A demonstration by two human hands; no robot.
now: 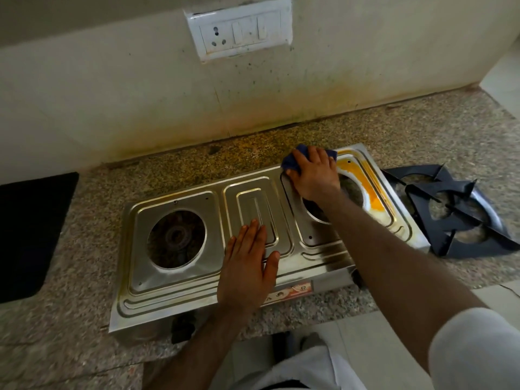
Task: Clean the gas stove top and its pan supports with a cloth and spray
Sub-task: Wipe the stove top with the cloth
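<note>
Right hand [313, 175] on cloth [289, 160], stove top [174, 288]

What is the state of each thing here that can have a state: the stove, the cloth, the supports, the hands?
Stove top: bare, supports off, yellow stain by right burner.
Cloth: pressed on stove's far edge.
Pan supports: stacked on counter, right of stove.
Left hand: flat on stove.
Right hand: pressing cloth.
Wall switches: position unclear.
</note>
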